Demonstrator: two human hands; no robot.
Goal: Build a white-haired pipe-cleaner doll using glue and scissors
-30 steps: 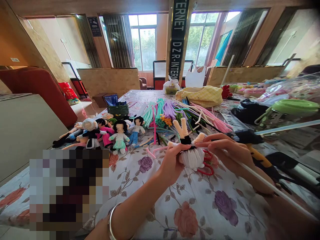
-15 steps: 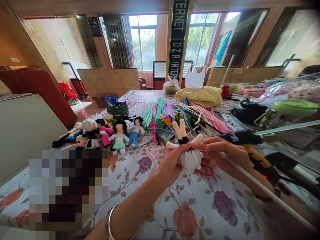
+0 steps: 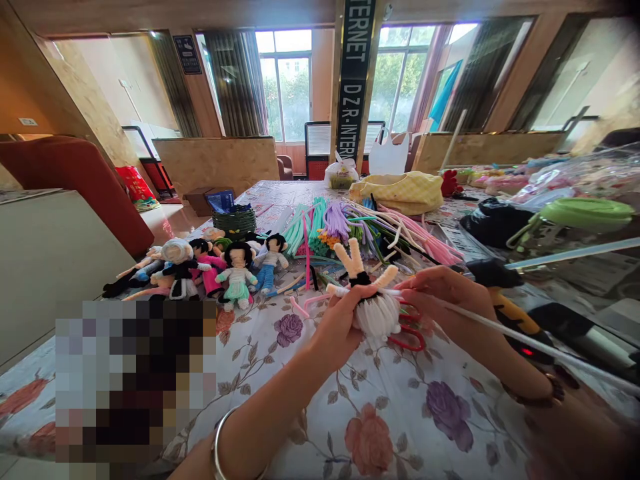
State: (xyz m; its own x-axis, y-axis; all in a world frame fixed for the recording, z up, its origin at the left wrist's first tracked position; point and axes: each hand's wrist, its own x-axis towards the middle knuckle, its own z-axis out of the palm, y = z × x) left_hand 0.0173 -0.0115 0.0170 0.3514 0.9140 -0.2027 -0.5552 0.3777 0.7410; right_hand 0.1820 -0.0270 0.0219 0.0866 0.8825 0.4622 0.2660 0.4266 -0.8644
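My left hand [image 3: 341, 323] is closed around a small pipe-cleaner doll [image 3: 377, 317], thumb across its black middle band. The doll has a full white skirt pointing toward me and cream limbs sticking up away from me. My right hand [image 3: 447, 300] pinches a long white pipe cleaner [image 3: 505, 331] close to the doll's right side; its tail runs off to the lower right. Red-handled scissors [image 3: 411, 339] lie on the table just behind and right of the doll, partly hidden by it.
Several finished dolls [image 3: 239, 275] lie at the left, before a dark green basket [image 3: 234, 223]. Bundles of coloured pipe cleaners [image 3: 320, 230] spread across the middle. A yellow and black glue gun [image 3: 505, 307], a green-lidded jar [image 3: 585, 217] and a yellow checked cloth bag [image 3: 397, 192] are farther right and back.
My right hand has drawn slightly away from the doll, and more of the white pipe cleaner shows between them. The doll has shifted and tilted slightly left in my left hand.
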